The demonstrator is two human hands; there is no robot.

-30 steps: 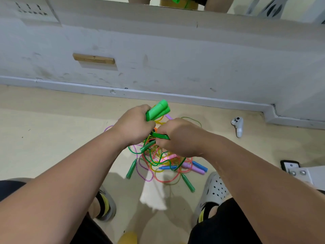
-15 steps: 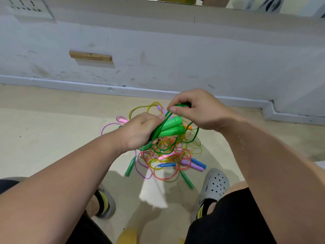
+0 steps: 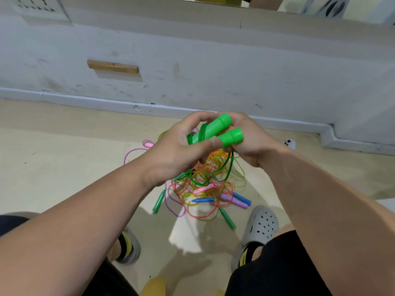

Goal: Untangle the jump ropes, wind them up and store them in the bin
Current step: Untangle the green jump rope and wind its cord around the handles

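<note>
Two bright green jump-rope handles (image 3: 222, 131) lie side by side above the floor, their dark green cord wound round them. My left hand (image 3: 177, 148) grips the handles from the left, thumb across them. My right hand (image 3: 250, 139) holds them from the right and behind; the green cord (image 3: 229, 167) hangs down from under it. Below lies a tangled pile of jump ropes (image 3: 205, 189) in pink, orange, yellow and green, with blue (image 3: 203, 200), purple (image 3: 235, 201) and teal green handles (image 3: 159, 201) sticking out. No bin is in view.
A grey wall with a skirting board (image 3: 192, 107) runs behind the pile. A small white object (image 3: 289, 143) lies on the floor at the right. My feet in grey clogs (image 3: 263, 225) stand on either side, near the pile. A wooden block (image 3: 113, 66) is fixed to the wall.
My right hand has come down from above the handles to their right side. The green handles now point up to the right, with more cord wound round them.
</note>
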